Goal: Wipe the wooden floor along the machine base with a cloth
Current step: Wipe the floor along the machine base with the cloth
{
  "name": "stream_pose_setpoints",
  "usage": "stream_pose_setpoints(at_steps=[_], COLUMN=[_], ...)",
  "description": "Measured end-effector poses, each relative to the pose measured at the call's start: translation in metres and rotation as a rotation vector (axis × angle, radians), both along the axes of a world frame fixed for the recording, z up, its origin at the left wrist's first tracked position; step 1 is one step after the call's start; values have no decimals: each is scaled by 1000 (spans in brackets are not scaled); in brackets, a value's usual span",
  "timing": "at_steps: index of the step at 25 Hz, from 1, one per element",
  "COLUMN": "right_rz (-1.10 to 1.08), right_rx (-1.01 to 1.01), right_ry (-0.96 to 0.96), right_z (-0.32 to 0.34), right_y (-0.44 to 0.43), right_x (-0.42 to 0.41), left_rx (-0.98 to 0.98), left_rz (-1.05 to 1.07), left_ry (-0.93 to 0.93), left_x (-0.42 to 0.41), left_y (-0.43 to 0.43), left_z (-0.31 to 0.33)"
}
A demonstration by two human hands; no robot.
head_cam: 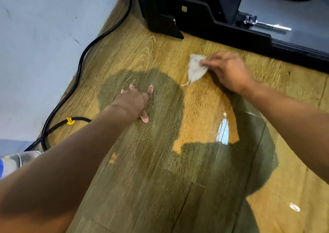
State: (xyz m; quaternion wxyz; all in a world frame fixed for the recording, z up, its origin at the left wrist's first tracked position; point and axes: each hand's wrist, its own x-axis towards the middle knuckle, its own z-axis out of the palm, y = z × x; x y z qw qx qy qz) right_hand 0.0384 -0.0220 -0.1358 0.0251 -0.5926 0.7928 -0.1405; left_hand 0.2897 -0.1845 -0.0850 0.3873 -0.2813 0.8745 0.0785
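My right hand (229, 72) grips a small whitish cloth (195, 68) and holds it against the wooden floor (142, 54), a short way in front of the black machine base (249, 36). The cloth sticks out to the left of my fingers, with a loose thread trailing below it. My left hand (137, 102) lies flat on the floor with fingers spread, to the left of the cloth and farther from the machine. It holds nothing.
A black cable (80, 68) runs along the light blue wall (44, 45) at the left, with a yellow tag (70, 120) on it. A chrome pin (267, 26) juts from the machine. My shadow covers the floor's middle.
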Motion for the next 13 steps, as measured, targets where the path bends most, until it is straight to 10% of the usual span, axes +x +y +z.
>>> stream_pose_setpoints(at_steps=[3,8,13], right_rz=[-435,107,-300], right_rx=[-54,22,45], right_ry=[-52,85,14], right_z=[-2,-9,1], right_y=[-3,29,22], right_x=[-15,50,47], left_rx=[2,-11,-11], left_rz=[-8,8,-8], left_ry=[-13,-30,-23], left_x=[0,-4,-3], left_y=[0,2,5], left_z=[0,2,5])
